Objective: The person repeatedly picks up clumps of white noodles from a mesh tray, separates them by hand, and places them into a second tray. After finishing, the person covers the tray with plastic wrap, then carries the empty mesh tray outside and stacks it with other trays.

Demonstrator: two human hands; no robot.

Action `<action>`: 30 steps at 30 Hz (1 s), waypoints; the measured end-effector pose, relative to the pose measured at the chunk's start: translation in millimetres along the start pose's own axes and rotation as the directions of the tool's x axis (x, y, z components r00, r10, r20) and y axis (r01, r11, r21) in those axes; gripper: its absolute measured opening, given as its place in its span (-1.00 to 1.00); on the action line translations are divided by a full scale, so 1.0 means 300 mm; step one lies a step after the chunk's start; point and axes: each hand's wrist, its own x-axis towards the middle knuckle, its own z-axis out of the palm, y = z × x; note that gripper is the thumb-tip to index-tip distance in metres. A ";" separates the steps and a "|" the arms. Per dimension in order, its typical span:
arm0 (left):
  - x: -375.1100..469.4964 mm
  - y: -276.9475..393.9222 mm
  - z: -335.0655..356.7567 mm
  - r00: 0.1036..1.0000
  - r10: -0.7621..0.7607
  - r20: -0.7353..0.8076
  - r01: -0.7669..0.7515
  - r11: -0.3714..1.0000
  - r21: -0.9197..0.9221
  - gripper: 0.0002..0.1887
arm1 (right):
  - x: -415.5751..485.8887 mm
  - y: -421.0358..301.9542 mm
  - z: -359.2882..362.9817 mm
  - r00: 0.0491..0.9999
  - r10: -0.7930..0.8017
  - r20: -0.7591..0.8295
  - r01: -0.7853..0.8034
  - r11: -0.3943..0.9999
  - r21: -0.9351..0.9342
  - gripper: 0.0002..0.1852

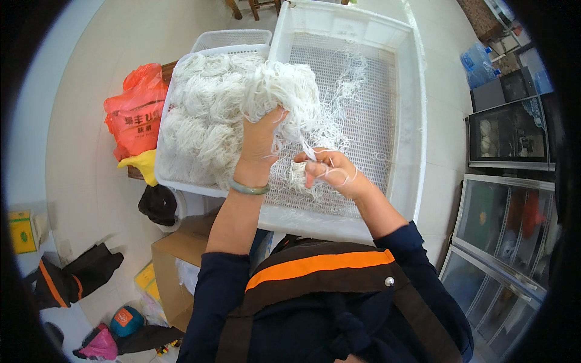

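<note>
My left hand [263,131], with a bangle on its wrist, grips a thick bundle of white noodle-like strands [286,88] above the inner edges of two white plastic containers. Several strands hang from the bundle to my right hand [333,172], whose thumb and fingers pinch them; thin loops lie over its fingers. Below both hands is a large crate [383,136] with a slatted bottom, where loose strands [345,86] lie scattered and a small clump [302,177] rests. On the left, a white basket [165,149] is filled with rounded bundles of the same strands [199,100].
A red plastic bag [136,111] and a yellow one [140,164] hang by the basket's left side. An open cardboard box [177,258] stands at lower left, near a bin with a black liner [158,205]. Glass-door coolers [501,227] and water bottles [479,66] line the right.
</note>
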 end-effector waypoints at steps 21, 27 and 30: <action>-0.240 -0.116 -0.160 0.924 -0.308 0.228 0.349 0.922 -0.167 -0.44 | -0.040 -0.053 -0.017 0.901 -0.075 -0.427 0.102 0.994 0.041 -0.31; -0.244 -0.112 -0.084 0.946 -0.237 0.222 0.233 0.972 0.043 -0.36 | -0.056 0.076 0.061 0.901 -0.145 -0.408 0.089 0.984 -0.153 -0.31; -0.269 -0.131 -0.096 0.941 -0.277 0.192 0.270 0.961 0.063 -0.36 | -0.036 0.065 0.070 0.915 -0.321 -0.246 0.191 0.879 -0.437 -0.26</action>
